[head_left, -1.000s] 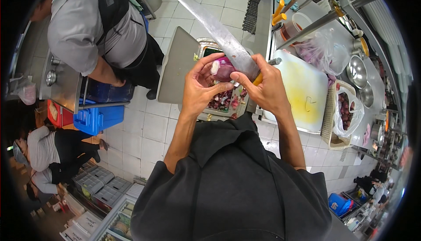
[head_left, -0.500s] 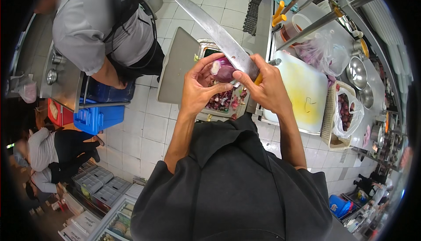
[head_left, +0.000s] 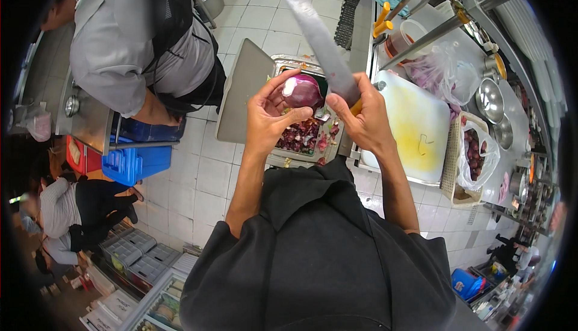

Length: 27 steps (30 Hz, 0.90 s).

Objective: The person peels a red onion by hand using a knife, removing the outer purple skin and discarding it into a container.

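A purple-red onion (head_left: pixel 305 92) with a pale end sits in the curled fingers of my left hand (head_left: pixel 264 121). My right hand (head_left: pixel 365 119) grips a large kitchen knife (head_left: pixel 322 39) by its yellow handle, most of which is hidden in the palm. Its long blade points away from me, slightly smeared by motion, and stands apart from the onion. Below both hands lie dark red onion skins and scraps (head_left: pixel 299 138) in an open bin, with the grey lid (head_left: pixel 236 99) tilted up on its left.
On the right stand a yellow-stained white cutting board (head_left: pixel 415 126), a basket (head_left: pixel 451 171) with a bag of onions, and steel bowls (head_left: pixel 490 99). A co-worker (head_left: pixel 144 48) stands at the far left near a blue bin (head_left: pixel 141 159). A metal rail (head_left: pixel 424 42) crosses the counter.
The knife blade has come away from the onion and swung more upright. My right hand has shifted slightly right. More of the onion shows in my left hand.
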Motion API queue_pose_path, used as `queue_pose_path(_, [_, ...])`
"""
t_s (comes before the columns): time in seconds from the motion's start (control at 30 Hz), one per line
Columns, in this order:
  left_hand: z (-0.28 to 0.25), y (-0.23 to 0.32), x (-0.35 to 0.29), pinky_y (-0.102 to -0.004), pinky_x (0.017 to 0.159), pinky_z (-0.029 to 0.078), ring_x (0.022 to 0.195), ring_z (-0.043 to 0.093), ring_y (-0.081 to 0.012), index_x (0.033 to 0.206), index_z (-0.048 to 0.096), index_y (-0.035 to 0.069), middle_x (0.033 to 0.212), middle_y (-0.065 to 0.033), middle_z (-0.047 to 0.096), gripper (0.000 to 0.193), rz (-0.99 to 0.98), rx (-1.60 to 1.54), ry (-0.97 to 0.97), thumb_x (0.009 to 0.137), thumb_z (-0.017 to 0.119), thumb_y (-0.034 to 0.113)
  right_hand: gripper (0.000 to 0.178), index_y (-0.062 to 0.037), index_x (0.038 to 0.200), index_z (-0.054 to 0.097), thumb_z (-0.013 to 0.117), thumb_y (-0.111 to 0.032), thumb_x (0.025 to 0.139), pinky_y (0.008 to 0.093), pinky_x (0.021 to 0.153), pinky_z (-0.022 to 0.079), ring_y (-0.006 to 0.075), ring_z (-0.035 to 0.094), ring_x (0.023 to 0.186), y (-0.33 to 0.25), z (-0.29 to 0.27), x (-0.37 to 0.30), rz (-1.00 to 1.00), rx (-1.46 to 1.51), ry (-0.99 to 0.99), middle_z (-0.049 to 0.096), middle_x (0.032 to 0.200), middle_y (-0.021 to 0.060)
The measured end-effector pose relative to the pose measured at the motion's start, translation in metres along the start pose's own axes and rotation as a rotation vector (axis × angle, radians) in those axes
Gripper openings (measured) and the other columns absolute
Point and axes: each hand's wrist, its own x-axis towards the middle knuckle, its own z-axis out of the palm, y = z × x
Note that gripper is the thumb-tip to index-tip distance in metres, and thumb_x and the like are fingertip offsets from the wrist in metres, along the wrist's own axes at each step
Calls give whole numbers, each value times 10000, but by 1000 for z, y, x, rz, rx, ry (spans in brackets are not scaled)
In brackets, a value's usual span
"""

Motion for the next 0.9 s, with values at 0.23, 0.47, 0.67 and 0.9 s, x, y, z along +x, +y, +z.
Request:
queue_pose_path(0.23, [2,1,-3,-308,895,563,1048,648,-200,1302,529,-55,1182,-163,629,652,2,-32,-45,709,796,-96,577,42,1067,563,744,-453,833,421,710,507,371,656,803,2,2,0,-42,-87,-5,651,891,213])
queue_pose_path(0.47, [1,0,-6,-296,875,569,1010,666,-195,1286,547,-44,1143,-157,647,657,-7,22,6,691,825,-68,426,46,1004,563,678,-353,909,458,674,483,406,644,754,-2,8,-6,22,-57,-3,635,813,256])
queue_pose_path(0.67, [2,-2,-9,-288,871,562,989,670,-178,1258,566,-43,1103,-146,665,632,8,61,46,687,839,-45,391,39,929,555,677,-332,914,445,616,468,398,630,680,-4,11,-8,35,-47,24,615,746,245])
queue_pose_path(0.9, [17,5,-15,-286,845,568,945,681,-171,1236,574,-52,1073,-149,676,597,-11,35,139,698,832,-36,364,36,879,546,705,-291,897,427,567,454,376,604,616,3,19,-11,38,-19,84,606,706,230])
